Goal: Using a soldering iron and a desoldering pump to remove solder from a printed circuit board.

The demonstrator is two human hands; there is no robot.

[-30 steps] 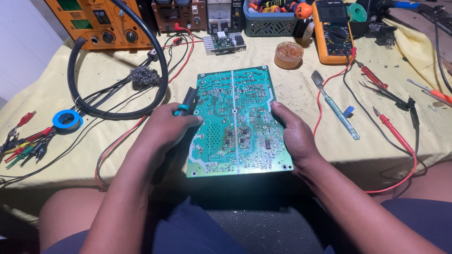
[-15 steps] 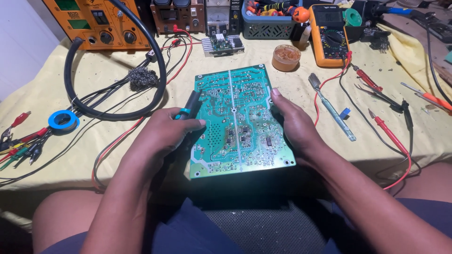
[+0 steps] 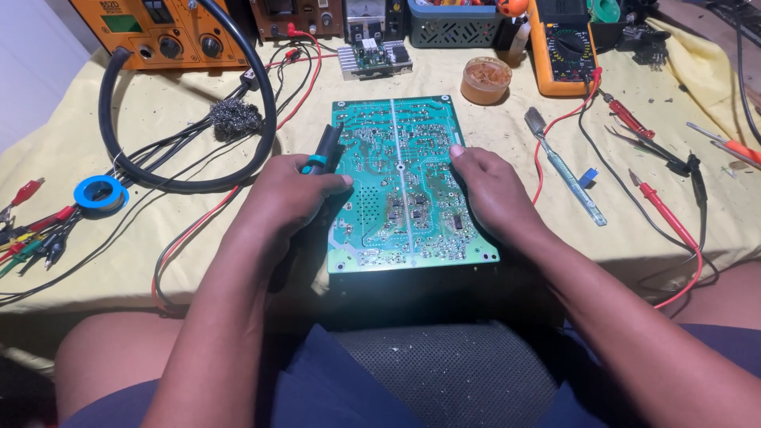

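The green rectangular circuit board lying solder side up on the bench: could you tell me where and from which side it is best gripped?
Probably by its bare long edges, from left and right. The green rectangular circuit board lies flat, its top crowded with solder joints. The right hand already rests on the right edge; the left hand, at the left edge, holds a black, teal-banded tool.

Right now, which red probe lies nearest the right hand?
The red probe just below the yellow multimeter, upper one of two. The other red probe lies farther right of the right hand.
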